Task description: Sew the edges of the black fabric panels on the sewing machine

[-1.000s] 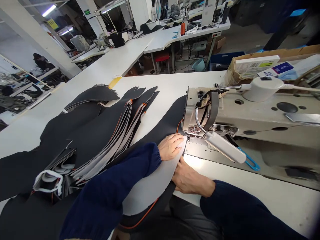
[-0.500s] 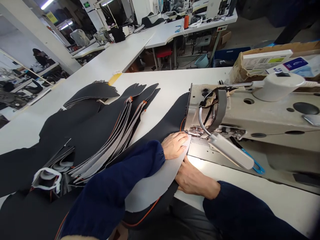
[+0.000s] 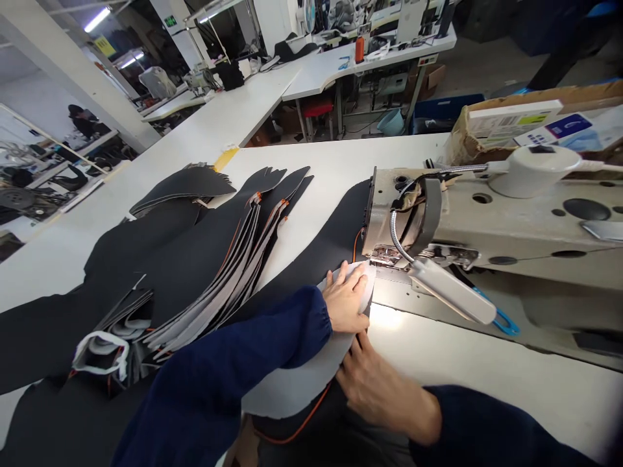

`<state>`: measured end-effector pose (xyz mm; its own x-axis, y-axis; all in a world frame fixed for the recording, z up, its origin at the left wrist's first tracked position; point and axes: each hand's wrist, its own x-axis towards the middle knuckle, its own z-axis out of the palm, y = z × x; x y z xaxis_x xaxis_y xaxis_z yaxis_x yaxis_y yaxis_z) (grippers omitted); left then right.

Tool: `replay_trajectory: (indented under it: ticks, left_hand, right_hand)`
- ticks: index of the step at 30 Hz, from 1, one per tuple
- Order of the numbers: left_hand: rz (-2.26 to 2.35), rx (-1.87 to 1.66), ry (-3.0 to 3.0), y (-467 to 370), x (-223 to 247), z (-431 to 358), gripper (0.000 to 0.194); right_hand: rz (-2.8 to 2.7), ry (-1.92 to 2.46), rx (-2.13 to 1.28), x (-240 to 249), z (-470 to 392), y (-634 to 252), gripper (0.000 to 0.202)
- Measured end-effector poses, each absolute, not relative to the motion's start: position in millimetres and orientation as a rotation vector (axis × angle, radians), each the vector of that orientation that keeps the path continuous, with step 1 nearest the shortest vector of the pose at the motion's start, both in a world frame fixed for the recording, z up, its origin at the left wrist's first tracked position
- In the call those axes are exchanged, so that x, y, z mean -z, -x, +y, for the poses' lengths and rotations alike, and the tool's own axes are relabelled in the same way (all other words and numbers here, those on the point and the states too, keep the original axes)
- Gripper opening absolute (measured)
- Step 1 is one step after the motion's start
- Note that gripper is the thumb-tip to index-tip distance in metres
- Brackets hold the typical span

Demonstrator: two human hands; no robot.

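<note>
My left hand [image 3: 346, 297] lies with spread fingers on a light grey fabric piece [image 3: 292, 386], just in front of the needle area of the sewing machine [image 3: 413, 214]. Under the grey piece is a black panel [image 3: 335, 227] with orange edging, running on past the machine head. Lower down, my right hand [image 3: 367, 383] has its fingers closed on the edge of the layered fabric; its fingertips are partly under the layers. The machine's lamp lights the fabric edge beside the presser foot.
Stacks of black and grey cut pieces [image 3: 204, 259] cover the table to the left. A cardboard box [image 3: 460, 136] with packets stands behind the machine. A blue-handled tool [image 3: 506, 322] lies under the machine arm. A person [image 3: 85, 123] sits far left.
My left hand has spread its fingers and moved slightly toward me on the grey piece. My right hand has moved down along the fabric edge, away from the needle.
</note>
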<state>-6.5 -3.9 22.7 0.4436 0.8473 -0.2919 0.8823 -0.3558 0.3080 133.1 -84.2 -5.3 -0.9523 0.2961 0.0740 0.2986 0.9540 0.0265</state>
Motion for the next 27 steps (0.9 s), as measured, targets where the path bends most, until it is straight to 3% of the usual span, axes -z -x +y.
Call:
replay_trajectory:
  ticks: [5, 13, 20, 27]
  left_hand:
    - [1.466, 0.251, -2.265, 8.5, -47.6, -42.8, 0.069]
    - [1.484, 0.518, -2.230, -1.5, -54.3, -46.7, 0.072]
    - [1.528, 0.524, -2.256, -10.6, -52.7, -21.1, 0.066]
    - [1.506, 0.543, -2.286, -13.0, -52.7, -11.6, 0.075]
  right_hand:
    - [-2.799, 0.489, 0.286, 13.5, -136.3, -132.9, 0.049]
    - [-2.770, 0.628, 0.325, 25.6, -150.2, -130.3, 0.046]
    - [-2.820, 0.656, 0.347, 26.7, -129.6, -129.6, 0.048]
    - [-2.911, 0.699, 0.383, 15.9, -107.3, -128.0, 0.050]
